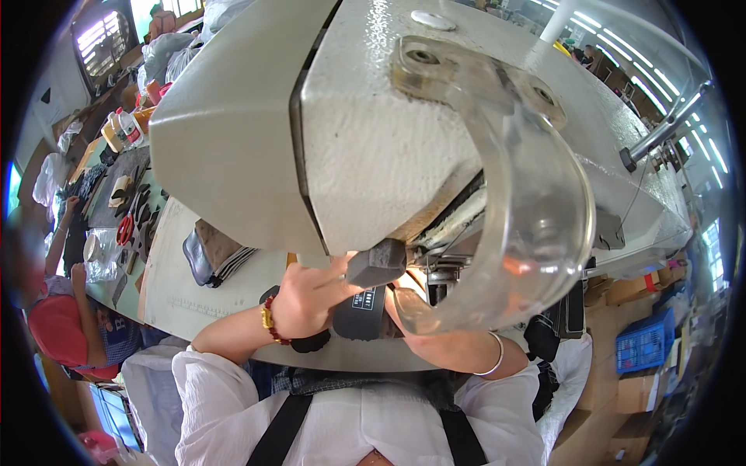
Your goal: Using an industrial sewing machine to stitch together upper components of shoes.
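Dark piece looks unfinished at the machine, my left hand half-curled, right hand half-hidden, both grips unclear.

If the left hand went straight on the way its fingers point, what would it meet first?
Likely the grey block: the left hand points rightward and meets its edge in this view. Depth is unclear, so it may pass beneath instead.

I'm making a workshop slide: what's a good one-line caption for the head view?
Left hand and right hand flank a dark piece at a sewing machine with a clear curved guard.
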Demonstrator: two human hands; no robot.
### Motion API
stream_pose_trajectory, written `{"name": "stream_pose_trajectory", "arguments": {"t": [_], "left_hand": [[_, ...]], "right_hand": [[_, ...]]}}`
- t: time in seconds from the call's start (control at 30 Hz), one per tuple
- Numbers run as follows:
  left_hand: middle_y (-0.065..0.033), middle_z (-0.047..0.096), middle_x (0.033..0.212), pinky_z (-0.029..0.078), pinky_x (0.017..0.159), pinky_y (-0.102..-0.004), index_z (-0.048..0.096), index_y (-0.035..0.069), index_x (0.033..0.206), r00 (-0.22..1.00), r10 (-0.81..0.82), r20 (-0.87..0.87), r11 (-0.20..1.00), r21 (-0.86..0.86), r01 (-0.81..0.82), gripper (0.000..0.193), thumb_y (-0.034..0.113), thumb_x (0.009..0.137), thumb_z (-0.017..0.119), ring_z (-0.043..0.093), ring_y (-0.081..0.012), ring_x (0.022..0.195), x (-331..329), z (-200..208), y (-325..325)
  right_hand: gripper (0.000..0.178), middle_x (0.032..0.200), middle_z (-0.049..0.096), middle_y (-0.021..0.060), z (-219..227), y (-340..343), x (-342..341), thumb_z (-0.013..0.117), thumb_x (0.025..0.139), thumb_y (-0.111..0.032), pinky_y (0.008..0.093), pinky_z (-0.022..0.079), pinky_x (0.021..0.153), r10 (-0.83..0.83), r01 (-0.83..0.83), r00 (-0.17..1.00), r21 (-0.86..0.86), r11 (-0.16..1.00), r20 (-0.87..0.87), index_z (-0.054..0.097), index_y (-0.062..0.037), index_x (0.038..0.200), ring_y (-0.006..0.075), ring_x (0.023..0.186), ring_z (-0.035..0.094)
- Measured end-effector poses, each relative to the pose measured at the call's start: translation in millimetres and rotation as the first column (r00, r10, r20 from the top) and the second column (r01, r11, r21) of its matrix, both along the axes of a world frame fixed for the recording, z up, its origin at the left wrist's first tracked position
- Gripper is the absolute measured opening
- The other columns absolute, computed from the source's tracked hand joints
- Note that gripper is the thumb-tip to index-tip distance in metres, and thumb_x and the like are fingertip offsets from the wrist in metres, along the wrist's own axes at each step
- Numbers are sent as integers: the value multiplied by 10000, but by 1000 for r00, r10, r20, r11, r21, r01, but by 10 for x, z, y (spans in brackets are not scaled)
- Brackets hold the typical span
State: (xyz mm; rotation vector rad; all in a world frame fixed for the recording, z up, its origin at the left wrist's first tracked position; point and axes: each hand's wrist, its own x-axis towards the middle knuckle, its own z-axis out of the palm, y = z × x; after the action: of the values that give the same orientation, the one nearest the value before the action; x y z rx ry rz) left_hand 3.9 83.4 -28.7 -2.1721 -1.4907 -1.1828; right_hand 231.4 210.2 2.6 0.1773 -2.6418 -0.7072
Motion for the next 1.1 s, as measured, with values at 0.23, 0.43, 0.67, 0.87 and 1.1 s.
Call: {"name": "stream_pose_trajectory", "arguments": {"t": [0.23, 0.43, 0.67, 0.87, 1.1], "left_hand": [[-140, 760, 994, 432, 450, -240, 746, 28, 944, 958, 190, -214, 927, 360, -104, 251, 23, 699, 692, 664, -122, 668, 66, -20, 14], [-108, 763, 998, 370, 429, -229, 737, 83, 920, 945, 183, -270, 954, 280, -105, 215, 47, 713, 694, 537, -74, 576, 42, -30, -13], [-161, 752, 971, 315, 382, -248, 718, 58, 828, 952, 151, -268, 959, 273, -75, 117, 52, 712, 716, 458, -80, 491, -9, -76, -23], [-202, 745, 956, 304, 361, -263, 692, 8, 785, 962, 113, -248, 963, 268, -44, 119, 66, 704, 758, 454, -96, 467, -47, -126, -25], [-193, 751, 1034, 474, 498, -321, 726, -57, 866, 963, 131, -235, 948, 313, -52, 219, 56, 686, 777, 628, -178, 617, -31, -107, 10]], "right_hand": [[456, 1445, 599, 115, -138, -56, -67, 521, 1057, -125, 283, 431, 1192, -79, 213, 907, 614, -760, -414, 471, 42, 1478, 153, 1330, 577], [409, 1447, 594, 124, -175, -164, 24, 521, 1080, -192, 330, 397, 1241, -173, -171, 985, 84, -982, -21, 527, 20, 1430, 201, 1372, 550], [403, 1441, 604, 144, -321, -173, -37, 522, 1096, -259, 380, 426, 1226, -191, -165, 951, 121, -979, -243, 574, 25, 1377, 264, 1360, 570], [404, 1416, 615, 151, -226, -86, 19, 540, 1085, -258, 379, 441, 1211, -179, 18, 958, 671, -741, -224, 580, 30, 1366, 265, 1347, 580], [418, 1373, 619, 173, -13, 12, -32, 589, 1062, -265, 380, 521, 1128, -181, 44, 977, 932, -359, -116, 582, 38, 1350, 276, 1282, 617]]}}
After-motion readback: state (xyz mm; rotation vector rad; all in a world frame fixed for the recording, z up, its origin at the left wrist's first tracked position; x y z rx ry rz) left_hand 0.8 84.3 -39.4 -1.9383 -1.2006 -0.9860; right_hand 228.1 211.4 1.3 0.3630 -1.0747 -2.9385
